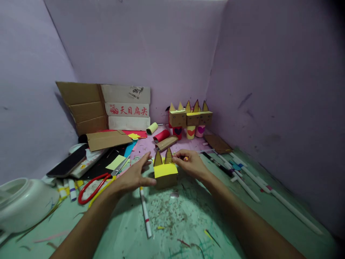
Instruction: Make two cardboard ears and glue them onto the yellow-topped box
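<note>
A small cardboard box head point(166, 176) with a yellow top and two brown pointed ears sits upright on the green table, between my hands. My left hand point(137, 172) is at its left side, fingers spread, the thumb near the box's left edge. On the other side, my right hand point(190, 162) has its fingers bent together at the right ear point(168, 156); whether they pinch the ear or something small is hidden. A white marker point(145, 216) lies in front of my left hand.
Red-and-yellow scissors point(107, 180), paper sheets and a dark phone-like slab point(68, 162) lie left, near a white pot point(27, 201). Cardboard rolls point(166, 143) and several eared figures point(191, 118) are behind. Long white paper sticks point(285, 203) and a black marker point(217, 162) lie right.
</note>
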Motion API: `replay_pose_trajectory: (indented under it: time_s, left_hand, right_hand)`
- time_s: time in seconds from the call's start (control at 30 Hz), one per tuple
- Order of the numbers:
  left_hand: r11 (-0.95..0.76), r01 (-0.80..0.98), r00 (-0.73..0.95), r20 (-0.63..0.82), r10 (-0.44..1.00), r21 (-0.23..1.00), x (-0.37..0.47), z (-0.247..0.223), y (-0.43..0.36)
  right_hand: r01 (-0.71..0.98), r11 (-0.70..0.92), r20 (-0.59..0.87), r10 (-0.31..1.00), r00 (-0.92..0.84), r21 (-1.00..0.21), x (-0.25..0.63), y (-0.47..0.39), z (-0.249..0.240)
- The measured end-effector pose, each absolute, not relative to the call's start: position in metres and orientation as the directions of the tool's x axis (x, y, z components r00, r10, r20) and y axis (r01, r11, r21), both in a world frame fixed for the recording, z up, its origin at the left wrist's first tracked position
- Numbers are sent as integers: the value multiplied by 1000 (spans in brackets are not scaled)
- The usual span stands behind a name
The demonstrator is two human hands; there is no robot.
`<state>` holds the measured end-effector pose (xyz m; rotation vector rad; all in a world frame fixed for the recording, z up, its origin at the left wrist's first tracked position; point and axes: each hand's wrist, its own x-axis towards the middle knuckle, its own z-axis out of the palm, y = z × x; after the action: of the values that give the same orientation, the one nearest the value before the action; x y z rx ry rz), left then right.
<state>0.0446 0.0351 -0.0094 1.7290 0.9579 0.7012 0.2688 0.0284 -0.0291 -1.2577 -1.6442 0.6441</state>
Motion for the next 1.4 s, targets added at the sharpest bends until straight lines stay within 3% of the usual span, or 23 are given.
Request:
replay_pose_trajectory:
  time_s: [0.23, 0.6, 1.4]
  left_hand:
    - [-133, 109, 80, 125, 989, 985, 52, -1, 39]
    - [-244, 241, 90, 229, 969, 939, 76, -10, 37]
    - [-299, 346, 73, 293, 953, 889, 79, -11, 36]
  right_hand:
    - [413, 318, 349, 937, -1, -853, 267, 28, -26]
    - [323, 324, 340, 940, -7, -889, 258, 33, -23]
    - [437, 326, 371, 928, 19, -838, 259, 30, -23]
